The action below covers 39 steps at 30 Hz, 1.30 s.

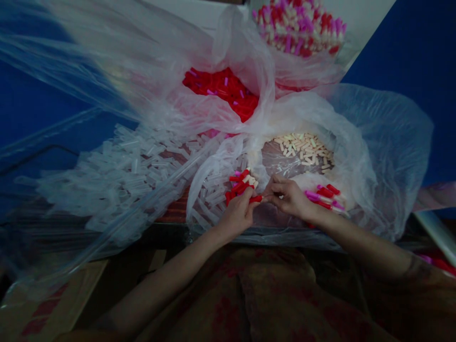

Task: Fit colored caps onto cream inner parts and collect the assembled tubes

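My left hand [238, 213] is closed around a bunch of small red and cream caps [239, 184]. My right hand [289, 195] pinches a small red piece [257, 198] where the two hands meet. Beside my right hand lie a few finished red and pink tubes [326, 195]. Behind the hands, a clear bag holds cream caps [304, 149]. A heap of clear plastic tubes [117, 173] lies to the left.
A bag of red caps [223, 91] sits at the back centre, and a bag of mixed pink, red and cream pieces [301, 26] at the back right. Loose clear plastic sheeting [395, 142] surrounds everything. A cardboard box [46, 304] is at the lower left. Patterned cloth covers my lap.
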{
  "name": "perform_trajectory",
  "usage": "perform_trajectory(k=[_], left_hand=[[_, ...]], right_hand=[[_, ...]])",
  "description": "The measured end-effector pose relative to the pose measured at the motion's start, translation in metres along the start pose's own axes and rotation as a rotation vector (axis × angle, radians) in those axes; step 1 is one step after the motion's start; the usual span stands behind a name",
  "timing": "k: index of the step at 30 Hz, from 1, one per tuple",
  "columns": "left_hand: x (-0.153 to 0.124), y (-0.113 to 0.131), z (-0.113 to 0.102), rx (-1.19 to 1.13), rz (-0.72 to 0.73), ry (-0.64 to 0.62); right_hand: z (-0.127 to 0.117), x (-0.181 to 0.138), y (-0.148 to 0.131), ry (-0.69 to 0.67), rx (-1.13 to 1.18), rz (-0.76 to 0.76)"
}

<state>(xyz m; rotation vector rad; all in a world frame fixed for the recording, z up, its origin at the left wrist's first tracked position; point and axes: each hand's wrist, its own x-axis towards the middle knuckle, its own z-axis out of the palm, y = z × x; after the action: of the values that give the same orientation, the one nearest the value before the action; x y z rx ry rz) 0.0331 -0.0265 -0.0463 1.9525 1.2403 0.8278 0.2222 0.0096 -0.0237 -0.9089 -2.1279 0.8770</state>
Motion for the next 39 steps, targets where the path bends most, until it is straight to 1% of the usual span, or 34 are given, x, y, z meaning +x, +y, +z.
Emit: perform_trajectory(k=[3,6,7,8,9,11,13,16,19,20,22,25,27,29,30,31,33,34,36,37,39], left_hand=[[0.008,-0.001,-0.012,0.072,-0.026,0.041],[0.02,-0.008,-0.025,0.25,-0.146,0.139],[0.025,-0.011,-0.027,0.311,-0.189,0.171],[0.03,-0.015,-0.029,0.371,-0.224,0.192],[0.034,-0.019,-0.029,0.425,-0.249,0.199],[0.041,-0.025,-0.027,0.514,-0.275,0.182],[0.044,-0.026,-0.025,0.576,-0.296,0.151],[0.039,-0.021,-0.027,0.63,-0.296,0.142],[0.025,-0.017,-0.037,0.644,-0.226,0.164],[0.018,-0.017,-0.041,0.638,-0.19,0.152],[0.003,-0.02,-0.047,0.599,-0.11,0.071],[-0.019,-0.025,-0.047,0.552,-0.022,-0.134],[-0.03,-0.025,-0.041,0.582,-0.017,-0.229],[-0.035,-0.02,-0.034,0.624,-0.053,-0.266],[-0.035,-0.017,-0.031,0.638,-0.078,-0.264],[-0.034,-0.013,-0.028,0.648,-0.102,-0.262],[-0.031,-0.006,-0.022,0.658,-0.137,-0.264],[-0.029,-0.003,-0.019,0.662,-0.147,-0.27],[-0.026,0.001,-0.014,0.66,-0.138,-0.28],[-0.025,0.002,-0.011,0.643,-0.121,-0.274],[-0.023,0.001,-0.007,0.547,-0.087,-0.215]], right_hand=[[-0.009,0.008,0.009,0.104,0.169,0.133],[-0.034,0.022,0.04,0.297,0.288,0.343],[-0.044,0.027,0.054,0.367,0.266,0.418],[-0.055,0.033,0.07,0.421,0.187,0.496],[-0.065,0.04,0.086,0.453,0.049,0.58],[-0.081,0.051,0.113,0.416,-0.269,0.713],[-0.091,0.06,0.133,0.363,-0.46,0.776],[-0.094,0.066,0.149,0.301,-0.565,0.779],[-0.095,0.068,0.155,0.21,-0.623,0.748],[-0.096,0.068,0.156,0.177,-0.629,0.739],[-0.098,0.067,0.159,0.117,-0.627,0.726],[-0.1,0.065,0.162,0.074,-0.63,0.716],[-0.098,0.064,0.161,0.079,-0.651,0.725],[-0.094,0.063,0.159,0.117,-0.653,0.743],[-0.092,0.063,0.156,0.158,-0.617,0.759],[-0.09,0.063,0.154,0.22,-0.523,0.784],[-0.086,0.064,0.147,0.35,-0.216,0.841],[-0.084,0.064,0.143,0.393,-0.051,0.862],[-0.082,0.062,0.133,0.419,0.193,0.869],[-0.081,0.061,0.126,0.412,0.247,0.859],[-0.078,0.054,0.111,0.389,0.362,0.832]])
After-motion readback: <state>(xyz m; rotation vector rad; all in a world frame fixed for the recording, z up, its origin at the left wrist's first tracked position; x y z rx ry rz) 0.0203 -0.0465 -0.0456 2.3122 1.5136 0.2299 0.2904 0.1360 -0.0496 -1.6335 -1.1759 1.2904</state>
